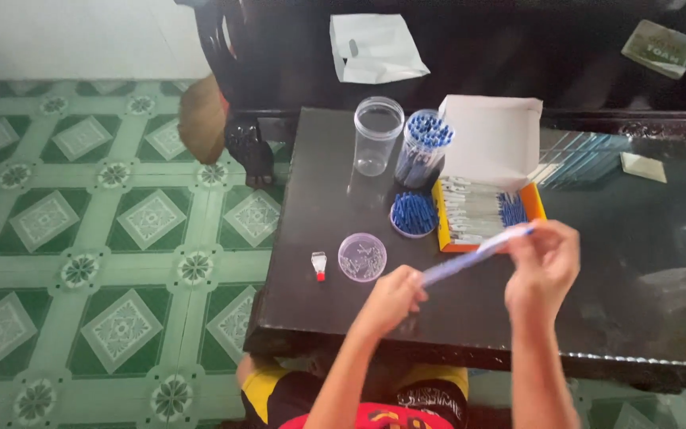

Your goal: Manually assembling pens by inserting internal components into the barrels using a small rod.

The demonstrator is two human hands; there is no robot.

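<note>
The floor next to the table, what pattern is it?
Green and white tiles with diamond and flower shapes, seen in the head view.

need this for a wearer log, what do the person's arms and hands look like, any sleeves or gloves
Both forearms are bare, with no sleeves in view. The left hand and right hand wear no gloves, and I can make out no rings, watch or wristbands. Fingers look slim; finer detail is too blurred to tell.

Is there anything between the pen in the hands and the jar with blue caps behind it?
Yes. The pen is held by the left hand and right hand. Between it and the jar with blue caps lies a round dish of blue caps, beside the open box.
</note>
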